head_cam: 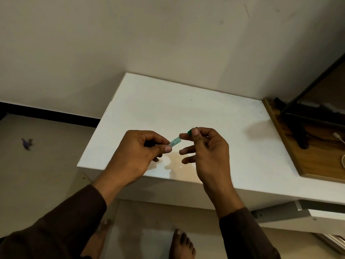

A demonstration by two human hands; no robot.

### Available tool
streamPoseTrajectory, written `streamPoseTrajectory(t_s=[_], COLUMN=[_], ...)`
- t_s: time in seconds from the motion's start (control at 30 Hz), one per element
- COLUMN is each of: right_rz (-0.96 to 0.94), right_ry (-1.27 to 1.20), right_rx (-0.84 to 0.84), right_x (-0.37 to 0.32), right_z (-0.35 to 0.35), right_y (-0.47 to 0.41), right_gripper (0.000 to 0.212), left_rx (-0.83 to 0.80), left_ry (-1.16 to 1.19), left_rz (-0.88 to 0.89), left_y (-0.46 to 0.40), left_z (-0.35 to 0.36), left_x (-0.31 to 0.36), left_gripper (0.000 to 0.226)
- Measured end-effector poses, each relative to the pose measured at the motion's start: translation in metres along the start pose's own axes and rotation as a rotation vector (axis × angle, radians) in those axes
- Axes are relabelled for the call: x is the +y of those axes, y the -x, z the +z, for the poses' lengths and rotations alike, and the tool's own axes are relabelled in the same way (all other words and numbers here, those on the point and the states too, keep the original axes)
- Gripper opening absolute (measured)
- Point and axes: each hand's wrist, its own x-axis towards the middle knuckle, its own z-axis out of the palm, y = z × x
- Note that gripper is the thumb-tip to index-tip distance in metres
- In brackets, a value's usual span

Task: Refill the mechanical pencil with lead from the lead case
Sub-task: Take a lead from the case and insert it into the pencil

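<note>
Over the white table [186,113], my left hand [138,156] pinches a small pale-green lead case [175,142] between thumb and fingers; its open end points right. My right hand [207,152] is just to the right of it, with thumb and forefinger closed on a small dark-green cap [189,131]. The cap is a short gap away from the case. The other right fingers are spread. No mechanical pencil shows in the head view.
A wooden board [291,146] lies on the table's right side, carrying a black stand [302,128] and a white cable [338,138]. The wall rises behind. The table's front edge is near my wrists; my bare feet and the floor lie below.
</note>
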Motion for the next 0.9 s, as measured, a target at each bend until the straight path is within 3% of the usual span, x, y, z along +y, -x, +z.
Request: streamPoseTrajectory(t_s=[0.23, 0.37, 0.63, 0.9], right_rz=[0.031, -0.009, -0.135, -0.183], right_ry=[0.105, 0.388, 0.865, 0.863], right_rx=[0.078, 0.041, -0.068, -0.052], right_x=[0.009, 0.021, 0.038, 0.044], right_z=[-0.007, 0.001, 0.018, 0.020], right_y=[-0.007, -0.011, -0.011, -0.010], right_gripper=[0.010, 0.019, 0.008, 0.003], left_rx=[0.057, 0.068, 0.070, 0.070], left_ry=[0.108, 0.117, 0.107, 0.103], left_rz=[-0.056, -0.088, -0.104, -0.112], left_y=[-0.003, -0.005, -0.008, -0.010], left_z=[-0.009, -0.013, -0.014, -0.013], left_x=[-0.002, -0.005, -0.009, -0.010], left_gripper=[0.012, 0.009, 0.008, 0.006])
